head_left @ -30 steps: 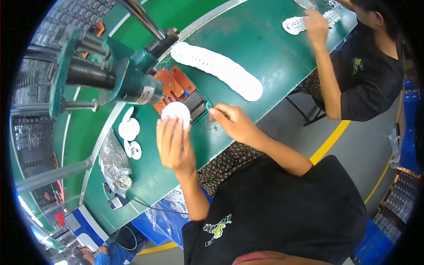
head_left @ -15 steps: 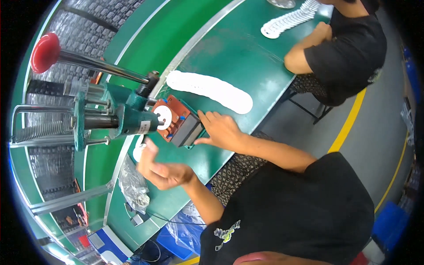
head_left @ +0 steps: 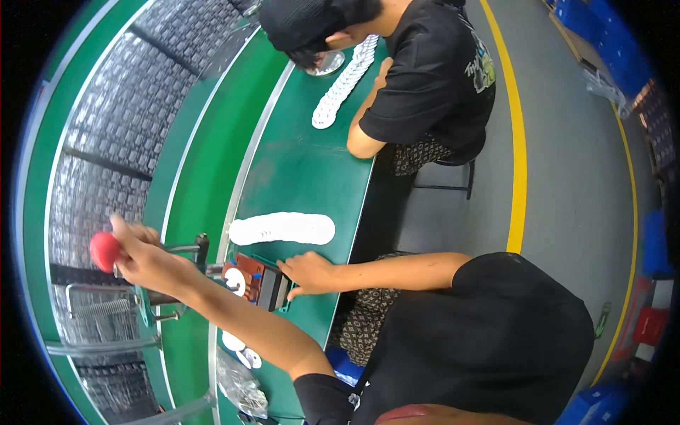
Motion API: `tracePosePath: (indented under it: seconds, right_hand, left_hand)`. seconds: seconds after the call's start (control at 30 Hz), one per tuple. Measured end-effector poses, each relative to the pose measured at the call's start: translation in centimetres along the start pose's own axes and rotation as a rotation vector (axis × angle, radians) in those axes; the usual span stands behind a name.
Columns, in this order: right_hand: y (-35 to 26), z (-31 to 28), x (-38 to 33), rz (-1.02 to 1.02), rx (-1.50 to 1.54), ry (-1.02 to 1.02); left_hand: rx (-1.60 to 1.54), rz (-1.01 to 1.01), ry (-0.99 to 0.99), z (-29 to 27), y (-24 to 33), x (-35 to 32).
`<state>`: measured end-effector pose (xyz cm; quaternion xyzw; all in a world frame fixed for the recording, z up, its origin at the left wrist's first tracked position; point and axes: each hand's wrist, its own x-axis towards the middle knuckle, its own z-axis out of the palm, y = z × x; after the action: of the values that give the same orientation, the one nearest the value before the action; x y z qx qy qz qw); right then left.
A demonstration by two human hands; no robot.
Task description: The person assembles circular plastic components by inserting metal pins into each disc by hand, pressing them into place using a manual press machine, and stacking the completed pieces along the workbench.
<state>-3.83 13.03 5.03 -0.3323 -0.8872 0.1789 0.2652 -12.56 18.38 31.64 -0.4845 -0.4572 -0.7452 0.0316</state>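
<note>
My left hand [head_left: 145, 262] is closed around the press lever, just behind its red ball knob [head_left: 105, 251]. Much of the shaft is hidden under that hand. My right hand [head_left: 309, 274] spans the near end of a fixture [head_left: 270, 285] with a dark block, thumb and fingers on opposite sides of it. A white disc [head_left: 234, 281] lies on the fixture's reddish-brown plate [head_left: 249, 267], below the green hand press [head_left: 146, 307], partly covered by my left forearm. Beyond my right hand, a row of overlapping white discs [head_left: 283, 229] stretches across the green table [head_left: 304, 177].
A few loose white discs [head_left: 249, 358] and a clear plastic bag [head_left: 239, 382] lie on the table beside my left arm. Farther along, a co-worker [head_left: 425, 85] in black sits near another row of discs [head_left: 343, 85]. A metal rail [head_left: 244, 170] borders the table's far side.
My left hand has risen from beside the fixture to the lever and closed on it. My right hand stays at the fixture. The whole view has turned and shifted.
</note>
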Motion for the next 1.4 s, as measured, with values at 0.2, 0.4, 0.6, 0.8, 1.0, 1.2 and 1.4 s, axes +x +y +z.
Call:
tracePosePath:
  seconds: [0.2,0.4,0.6,0.8,1.0,1.2,1.4]
  right_hand:
    - [1.2,0.6,1.2,-0.099,0.296,0.417]
    - [0.4,0.9,0.6,-0.011,0.029,0.109]
    - [-0.1,-0.5,0.7,0.082,0.063,0.010]
    - [-0.4,-0.3,0.8,0.094,0.056,0.010]
    - [-0.3,-0.5,0.8,0.083,0.090,0.046]
    - [0.1,-0.3,0.6,0.081,0.069,0.023]
    - [-0.3,-1.3,0.5,0.071,0.049,0.028]
  left_hand:
    - [0.318,0.910,-0.145,-1.0,-2.1,-14.9]
    - [0.157,0.068,-0.240,-6.9,-1.9,-8.9]
    - [0.358,0.183,-0.096,-15.1,-2.8,-13.6]
    - [0.830,-0.089,-0.368,-16.0,-10.6,-17.6]
    - [0.870,-0.165,-0.545,-16.3,-10.6,-13.7]
    - [0.913,0.012,-0.581,-16.4,-10.4,-13.4]
    - [0.873,0.140,-0.531,-16.1,-7.9,-15.6]
